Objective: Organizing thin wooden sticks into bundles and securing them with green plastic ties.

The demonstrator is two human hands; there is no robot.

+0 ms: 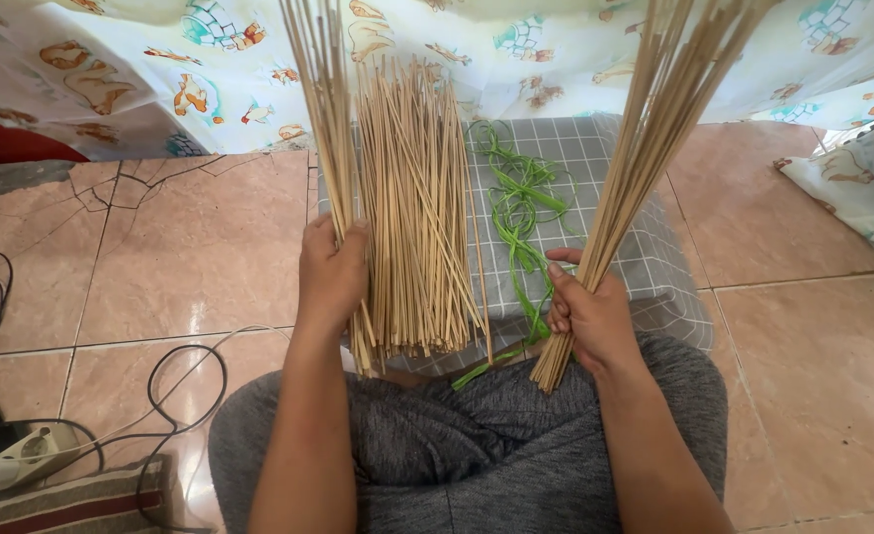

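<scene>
Head view, looking down on a seated person's lap and a tiled floor (190, 247). Left hand (330, 275) is closed around a thin bundle of pale sticks (320, 109), held upright so that the lengths run off the upper edge of the picture; the lower ends show below the hand. Right hand (587, 314) is closed around a second, thicker bundle of sticks (655, 119), tilted up and to the right, its cut ends projecting below the hand over the grey trousers (496, 445). Between the two hands lies a loose pile of the same sticks (419, 208), resting on a grey checked cloth (645, 257) spread on the floor just ahead of the knees; the pile occupies the cloth's left half and its near ends reach the cloth's near edge. Green plastic strips (521, 203) lie tangled on the cloth's middle, just beside the pile, one strand trailing over the near edge to the lap. A patterned fabric (516, 49) hangs along the far edge. Black and white cables (175, 376) and a power strip (22, 450) lie on the floor at the near left corner, well apart from the cloth.
</scene>
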